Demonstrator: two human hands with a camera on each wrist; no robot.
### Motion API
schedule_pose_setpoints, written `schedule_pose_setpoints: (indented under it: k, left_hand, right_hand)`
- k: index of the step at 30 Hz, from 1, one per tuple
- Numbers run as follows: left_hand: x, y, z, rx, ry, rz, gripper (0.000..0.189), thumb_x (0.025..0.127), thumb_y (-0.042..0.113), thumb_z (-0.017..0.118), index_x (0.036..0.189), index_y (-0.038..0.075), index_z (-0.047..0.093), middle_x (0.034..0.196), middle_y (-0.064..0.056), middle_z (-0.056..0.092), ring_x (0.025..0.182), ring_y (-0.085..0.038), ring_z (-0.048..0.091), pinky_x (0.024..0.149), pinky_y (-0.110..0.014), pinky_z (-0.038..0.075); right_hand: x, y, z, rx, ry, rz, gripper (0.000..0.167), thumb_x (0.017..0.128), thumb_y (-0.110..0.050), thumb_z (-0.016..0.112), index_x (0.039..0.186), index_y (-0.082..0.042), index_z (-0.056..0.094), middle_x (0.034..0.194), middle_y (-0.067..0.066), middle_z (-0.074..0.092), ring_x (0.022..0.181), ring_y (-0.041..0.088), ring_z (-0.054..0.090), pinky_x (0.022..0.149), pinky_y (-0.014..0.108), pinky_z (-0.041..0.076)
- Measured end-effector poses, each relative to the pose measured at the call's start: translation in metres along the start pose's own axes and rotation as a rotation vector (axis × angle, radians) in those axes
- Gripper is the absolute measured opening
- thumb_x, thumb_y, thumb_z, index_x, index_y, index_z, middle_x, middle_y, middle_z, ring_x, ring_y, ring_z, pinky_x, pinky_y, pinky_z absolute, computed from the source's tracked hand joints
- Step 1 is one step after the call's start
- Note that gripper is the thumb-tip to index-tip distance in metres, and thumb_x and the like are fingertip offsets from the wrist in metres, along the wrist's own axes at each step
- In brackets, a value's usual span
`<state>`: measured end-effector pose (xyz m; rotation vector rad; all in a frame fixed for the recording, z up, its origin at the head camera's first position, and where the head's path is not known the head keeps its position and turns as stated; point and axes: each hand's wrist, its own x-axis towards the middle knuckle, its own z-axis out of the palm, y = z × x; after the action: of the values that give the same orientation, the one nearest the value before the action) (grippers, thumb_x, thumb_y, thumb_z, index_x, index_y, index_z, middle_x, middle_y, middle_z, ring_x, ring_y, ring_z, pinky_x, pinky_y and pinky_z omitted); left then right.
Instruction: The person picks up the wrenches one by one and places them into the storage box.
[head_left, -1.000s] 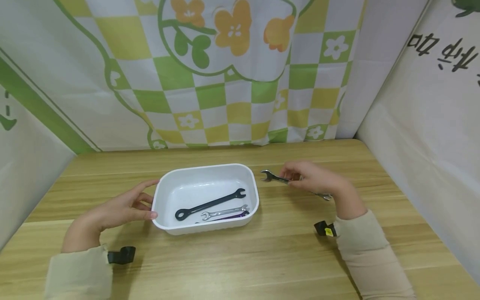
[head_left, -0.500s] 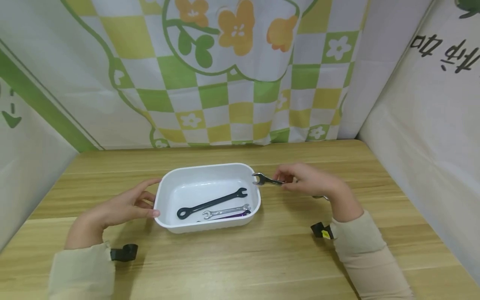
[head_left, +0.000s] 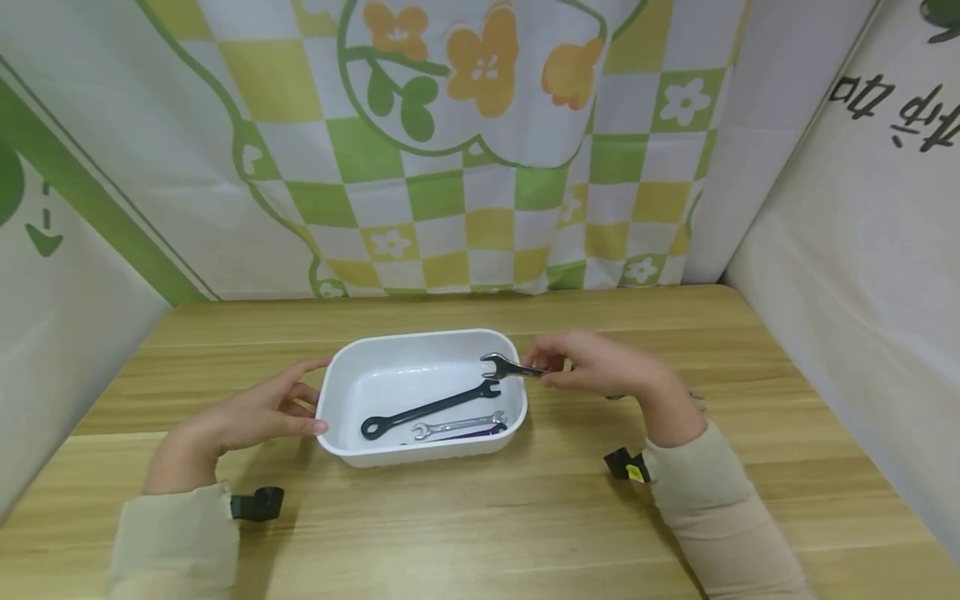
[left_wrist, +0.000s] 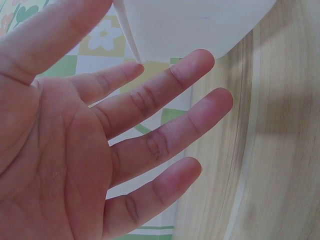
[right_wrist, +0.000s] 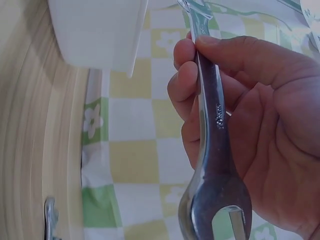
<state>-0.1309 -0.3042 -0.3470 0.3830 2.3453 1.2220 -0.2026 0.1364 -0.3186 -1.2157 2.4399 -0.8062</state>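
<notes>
My right hand (head_left: 592, 362) pinches a shiny silver double open-end wrench (right_wrist: 212, 125) between thumb and fingers. In the head view its far open end overlaps the right rim of a white box (head_left: 348, 392). Inside the box lie a black combination wrench (head_left: 420, 412), a smaller silver wrench (head_left: 457, 427) and a purple wrench (head_left: 480, 432), the latter partly hidden by the front wall. At the box's left end, my left hand (head_left: 247, 417) touches the rim with thumb and forefinger. Its other fingers are spread and nearly straight in the left wrist view.
Another metal wrench (right_wrist: 49, 220) lies on the wooden table (head_left: 480, 525) by the right wrist, mostly hidden behind the arm in the head view. A checked, flowered cloth (head_left: 435, 196) hangs at the back edge. White fabric walls (head_left: 847, 225) stand on both sides.
My right hand has moved left with the silver wrench, from beside the box to where the wrench's end is over the right rim. The left hand stays at the box; the view has shifted slightly.
</notes>
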Motion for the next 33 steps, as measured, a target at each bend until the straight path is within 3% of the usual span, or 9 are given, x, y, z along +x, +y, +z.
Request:
schedule_pose_setpoints:
  k: [13, 33]
  left_hand:
    - [0.000, -0.001, 0.000, -0.009, -0.005, 0.022, 0.095, 0.092, 0.017, 0.071, 0.159, 0.007, 0.005, 0.125, -0.027, 0.060, 0.107, -0.028, 0.068, 0.093, -0.057, 0.050]
    - [0.001, -0.004, 0.000, 0.013, -0.004, 0.026, 0.094, 0.092, 0.017, 0.071, 0.158, 0.006, 0.005, 0.125, -0.027, 0.060, 0.104, -0.025, 0.067, 0.089, -0.052, 0.052]
  right_hand:
    - [0.025, -0.013, 0.007, -0.016, -0.045, -0.093, 0.019, 0.094, -0.003, 0.062, 0.112, -0.012, 0.064, 0.090, -0.002, 0.063, 0.085, 0.011, 0.057, 0.077, 0.030, 0.052]
    - [0.069, -0.035, 0.025, 0.017, -0.107, -0.211, 0.019, 0.098, -0.006, 0.059, 0.117, -0.010, 0.062, 0.095, 0.000, 0.064, 0.089, 0.007, 0.058, 0.083, 0.028, 0.052]
